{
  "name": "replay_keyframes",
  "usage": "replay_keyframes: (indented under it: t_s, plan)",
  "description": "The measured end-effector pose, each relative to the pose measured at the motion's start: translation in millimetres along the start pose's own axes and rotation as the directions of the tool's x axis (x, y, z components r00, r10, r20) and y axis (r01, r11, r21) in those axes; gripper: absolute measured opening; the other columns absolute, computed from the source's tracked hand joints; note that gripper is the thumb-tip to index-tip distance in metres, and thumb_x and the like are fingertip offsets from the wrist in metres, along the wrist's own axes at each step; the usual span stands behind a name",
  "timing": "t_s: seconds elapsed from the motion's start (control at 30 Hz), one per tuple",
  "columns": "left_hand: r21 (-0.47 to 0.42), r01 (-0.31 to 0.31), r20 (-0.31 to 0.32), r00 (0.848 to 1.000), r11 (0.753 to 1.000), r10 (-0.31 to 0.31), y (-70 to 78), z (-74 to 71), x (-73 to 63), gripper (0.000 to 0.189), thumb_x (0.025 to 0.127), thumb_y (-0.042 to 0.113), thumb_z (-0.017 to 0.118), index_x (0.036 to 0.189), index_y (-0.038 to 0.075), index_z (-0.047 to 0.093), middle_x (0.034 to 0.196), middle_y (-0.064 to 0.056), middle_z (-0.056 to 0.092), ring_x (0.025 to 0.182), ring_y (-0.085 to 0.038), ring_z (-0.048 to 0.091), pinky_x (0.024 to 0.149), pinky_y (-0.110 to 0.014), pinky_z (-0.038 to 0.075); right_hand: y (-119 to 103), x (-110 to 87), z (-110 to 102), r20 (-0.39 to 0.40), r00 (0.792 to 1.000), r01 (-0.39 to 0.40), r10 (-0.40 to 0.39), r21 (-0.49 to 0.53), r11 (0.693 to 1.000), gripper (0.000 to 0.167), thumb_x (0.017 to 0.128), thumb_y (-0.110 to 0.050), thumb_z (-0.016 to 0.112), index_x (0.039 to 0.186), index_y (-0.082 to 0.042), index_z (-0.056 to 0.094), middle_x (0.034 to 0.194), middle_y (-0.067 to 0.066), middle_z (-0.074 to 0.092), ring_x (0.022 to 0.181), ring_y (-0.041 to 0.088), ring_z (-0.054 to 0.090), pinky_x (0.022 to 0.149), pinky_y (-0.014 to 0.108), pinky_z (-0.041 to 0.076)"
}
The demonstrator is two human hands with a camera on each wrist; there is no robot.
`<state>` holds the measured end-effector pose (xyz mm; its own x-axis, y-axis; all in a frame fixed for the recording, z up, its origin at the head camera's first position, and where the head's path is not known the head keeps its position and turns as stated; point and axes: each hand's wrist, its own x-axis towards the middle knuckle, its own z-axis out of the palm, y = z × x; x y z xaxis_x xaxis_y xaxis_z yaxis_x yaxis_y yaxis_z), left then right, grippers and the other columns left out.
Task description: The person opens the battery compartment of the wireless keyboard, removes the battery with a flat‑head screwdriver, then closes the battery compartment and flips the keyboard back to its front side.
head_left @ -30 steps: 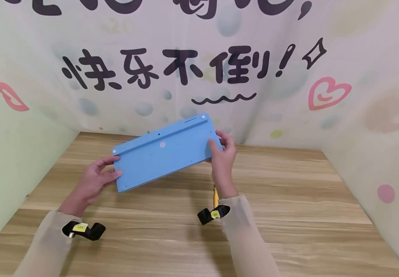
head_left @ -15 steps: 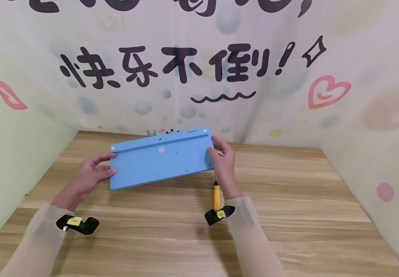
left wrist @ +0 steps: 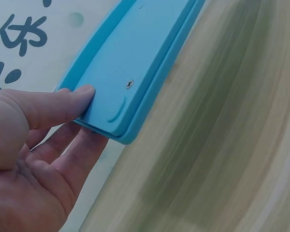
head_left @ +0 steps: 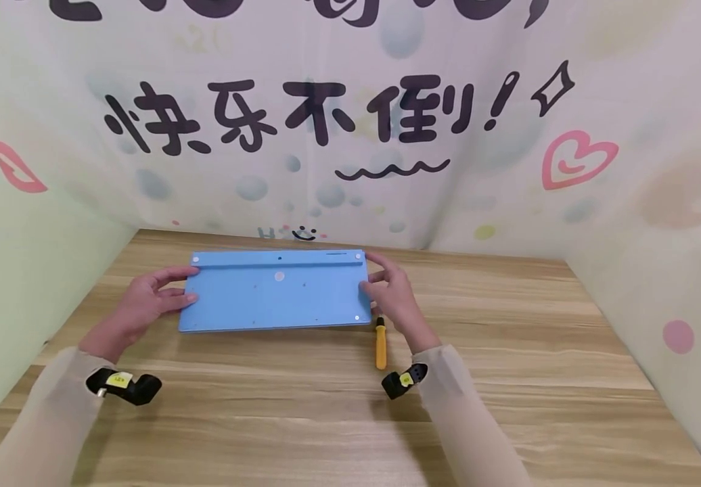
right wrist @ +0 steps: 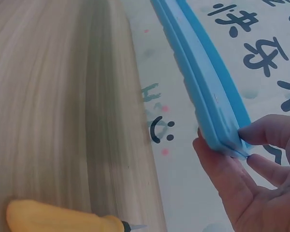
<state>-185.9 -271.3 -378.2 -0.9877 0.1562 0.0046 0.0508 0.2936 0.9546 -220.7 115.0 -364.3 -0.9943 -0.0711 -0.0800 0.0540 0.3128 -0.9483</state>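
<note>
Head view: the panel (head_left: 277, 294) is up above the table (head_left: 289, 419), toward the table's back edge. The left hand (head_left: 143, 302) pinches the panel's left end, the right hand (head_left: 398, 299) its right. A screwdriver (head_left: 381, 348) lies on the table; a cloth (head_left: 222, 169) hangs behind the table.

Soft, fairly even light fills the head view, where the black lettering (head_left: 302, 111) is crisp and faint, diffuse shadows lie on the wooden tabletop (head_left: 289, 412) beneath the blue keyboard (head_left: 277, 297) and beside both sleeves (head_left: 472, 426). The wrist views are dimmer; a broad, dark, soft-edged shadow crosses the tabletop there, its grain smeared, and the screwdriver (right wrist: 63, 218) looks soft.
</note>
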Motion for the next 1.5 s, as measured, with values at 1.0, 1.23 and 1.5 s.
replay_keyframes:
  t_s: [1.0, 1.23, 1.5]
  plan:
    - [0.24, 0.111, 0.145, 0.978, 0.964, -0.148, -22.9, -7.2, 6.8, 0.054, 0.088, 0.006, 0.059, 0.134, -0.011, 0.035, 0.138, -0.036, 0.022, 0.119, -0.052, 0.034, 0.087, -0.044, 0.044, 33, 1.1, 25, 0.297, 0.95, -0.037, 0.1, -0.21, 0.977, 0.067, 0.082, -0.004, 0.067, 0.135, -0.013, 0.028, 0.09, 0.017, 0.054, 0.065, 0.026, 0.061, 0.055, 0.033, 0.053]
    - [0.26, 0.132, 0.152, 0.973, 0.956, -0.176, -28.8, -6.2, 6.7, 0.054, 0.087, 0.001, 0.059, 0.134, -0.011, 0.035, 0.139, -0.037, 0.02, 0.12, -0.052, 0.032, 0.089, -0.046, 0.042, 39, 3.2, 28, 0.314, 0.944, -0.022, 0.103, -0.251, 0.968, 0.065, 0.08, -0.007, 0.07, 0.132, -0.012, 0.031, 0.086, 0.015, 0.055, 0.067, 0.024, 0.062, 0.054, 0.033, 0.053]
    - [0.259, 0.141, 0.146, 0.972, 0.956, -0.183, -28.3, -2.1, 7.1, 0.054, 0.085, -0.003, 0.059, 0.132, -0.014, 0.034, 0.137, -0.039, 0.021, 0.122, -0.052, 0.029, 0.091, -0.047, 0.037, 40, 7.1, 30, 0.293, 0.95, -0.014, 0.109, -0.308, 0.951, 0.065, 0.081, -0.008, 0.07, 0.133, -0.01, 0.031, 0.084, 0.012, 0.057, 0.067, 0.021, 0.06, 0.055, 0.03, 0.053]
